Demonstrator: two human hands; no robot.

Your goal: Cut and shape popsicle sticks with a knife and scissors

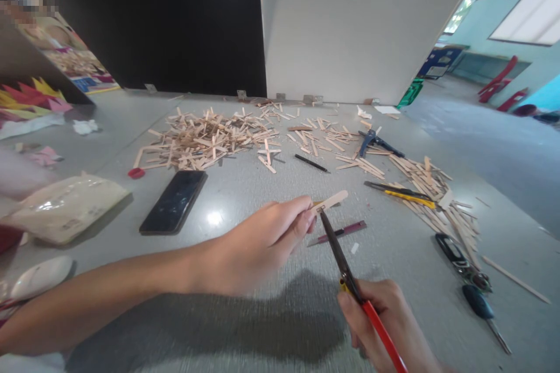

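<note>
My left hand (280, 233) pinches one end of a flat wooden stick (336, 199), which has a small dark mark near my fingertips. In my right hand (380, 315) are long-nose pliers (336, 245) with dark slim jaws and a red and yellow handle. Their tip meets or nearly meets the lower edge of the stick by the mark; whether the jaws grip it I cannot tell. Beneath the stick lies a craft knife (345, 231) with a purple handle, beside a small white scrap (354, 248).
A large heap of wooden sticks (201, 140) lies at the back left, more sticks (420, 175) at the right. Around are a phone (174, 203), a black pen (311, 163), a yellow-black cutter (400, 193), blue-handled pliers (371, 140), keys (476, 303) and a plastic packet (70, 204). Upright panels (350, 23) stand behind.
</note>
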